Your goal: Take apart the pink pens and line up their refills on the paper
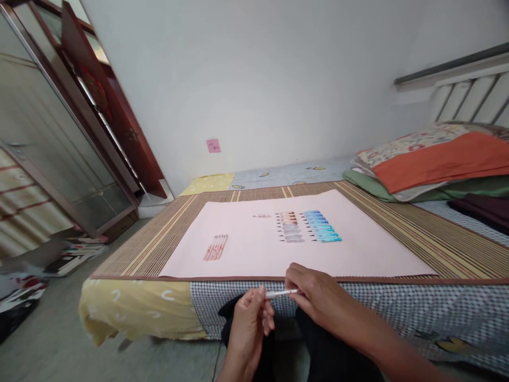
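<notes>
My left hand (249,318) and my right hand (314,294) both pinch a thin white pen (280,293), held level between them just in front of the bed's near edge. Ahead lies a large pale pink sheet (369,249) on a striped mat (445,239). On the sheet are a row of blue pens (322,227), a row of brown and grey pens (290,227), one small pen (261,216) apart from them, and a bundle of red-orange pens (216,247) at the left.
Folded orange and green bedding with a patterned pillow (433,159) lies at the right. A glass-door cabinet (51,143) stands at the left, with books and papers (71,254) on the floor. A pink note (213,145) is stuck on the wall.
</notes>
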The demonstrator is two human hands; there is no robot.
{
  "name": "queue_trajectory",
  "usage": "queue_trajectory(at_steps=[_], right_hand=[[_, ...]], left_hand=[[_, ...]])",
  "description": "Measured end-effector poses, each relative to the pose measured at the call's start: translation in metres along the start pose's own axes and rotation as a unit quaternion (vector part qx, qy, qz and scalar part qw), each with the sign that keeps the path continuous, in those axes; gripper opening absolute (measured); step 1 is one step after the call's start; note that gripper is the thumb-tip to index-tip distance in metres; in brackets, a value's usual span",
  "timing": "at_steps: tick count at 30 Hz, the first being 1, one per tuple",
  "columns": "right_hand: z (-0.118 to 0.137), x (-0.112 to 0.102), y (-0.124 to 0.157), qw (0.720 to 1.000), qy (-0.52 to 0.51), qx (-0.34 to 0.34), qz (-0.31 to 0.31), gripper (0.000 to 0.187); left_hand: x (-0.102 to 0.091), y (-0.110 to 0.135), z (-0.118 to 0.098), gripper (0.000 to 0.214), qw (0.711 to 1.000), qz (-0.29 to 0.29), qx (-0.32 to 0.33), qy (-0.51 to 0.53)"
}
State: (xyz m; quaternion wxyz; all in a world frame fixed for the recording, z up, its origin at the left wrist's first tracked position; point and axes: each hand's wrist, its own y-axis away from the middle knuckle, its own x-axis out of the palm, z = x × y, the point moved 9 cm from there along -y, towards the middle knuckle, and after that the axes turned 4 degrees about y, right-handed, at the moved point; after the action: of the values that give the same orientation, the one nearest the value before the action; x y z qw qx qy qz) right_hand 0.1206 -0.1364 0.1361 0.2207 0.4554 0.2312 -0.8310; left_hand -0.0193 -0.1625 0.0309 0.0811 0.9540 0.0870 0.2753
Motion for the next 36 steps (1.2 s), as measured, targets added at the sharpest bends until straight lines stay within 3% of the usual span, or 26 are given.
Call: queue_trajectory(at_steps=[11,15,18,21,28,36], right_hand=[[-0.025,-0.022,0.009,0.991,-0.12,0.049,-0.018,0.008],[-0.035,-0.033,0.013,0.976,-0.205,0.043,-0.059,0.015],[-0.048,-0.037,0.017,0.956,-0.26,0.057,-0.123,0.025],[-0.057,-0.033,0.022,0.951,-0.249,0.082,-0.163,0.028],[-0.045,-0.002,0.017,0.952,-0.275,0.084,-0.102,0.027],[-0.042,0.003,-0.001,0.952,-0.27,0.085,-0.113,0.024]], left_hand=[[-0.006,-0.001,0.005,0.062,0.997,-0.034,-0.043,0.051],[-0.008,-0.002,0.008,0.063,0.994,-0.045,-0.06,0.082],[-0.009,-0.002,0.011,0.062,0.992,-0.05,-0.067,0.099],[-0.009,-0.002,0.013,0.061,0.992,-0.048,-0.07,0.096],[-0.002,-0.002,0.01,0.057,0.994,-0.031,-0.053,0.085],[0.01,-0.02,-0.01,0.048,0.996,0.005,-0.02,0.089]])
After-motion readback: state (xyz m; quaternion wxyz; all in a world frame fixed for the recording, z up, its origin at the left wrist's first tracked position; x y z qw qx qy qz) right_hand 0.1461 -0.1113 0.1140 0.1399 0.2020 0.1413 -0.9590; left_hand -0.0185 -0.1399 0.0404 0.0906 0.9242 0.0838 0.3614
